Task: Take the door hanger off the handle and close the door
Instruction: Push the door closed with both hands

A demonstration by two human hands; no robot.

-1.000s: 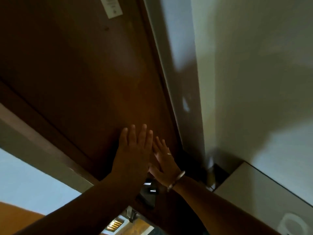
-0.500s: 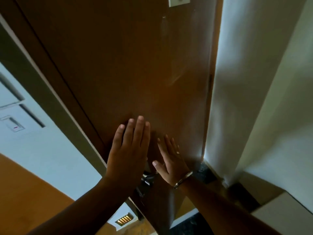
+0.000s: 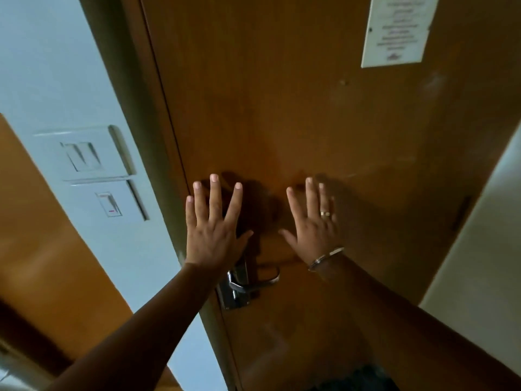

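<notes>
The brown wooden door [image 3: 282, 108] fills the middle of the head view, its left edge lying against the frame [image 3: 135, 114]. My left hand [image 3: 212, 230] is spread flat on the door near that edge, just above the metal lever handle [image 3: 253, 280]. To the right of it my right hand [image 3: 313, 227], with a ring and a bangle, is pressed flat on the door with fingers apart. Nothing hangs on the handle. No door hanger is in view.
A white printed notice [image 3: 394, 32] is fixed high on the door at the right. Two white switch plates [image 3: 93, 170] sit on the pale wall left of the frame. A pale wall [image 3: 485, 244] stands at the right, and an orange-brown panel [image 3: 42, 235] at the lower left.
The door has swung toward the frame and now lies against it. My hands have moved apart on the door and the handle has come into full view.
</notes>
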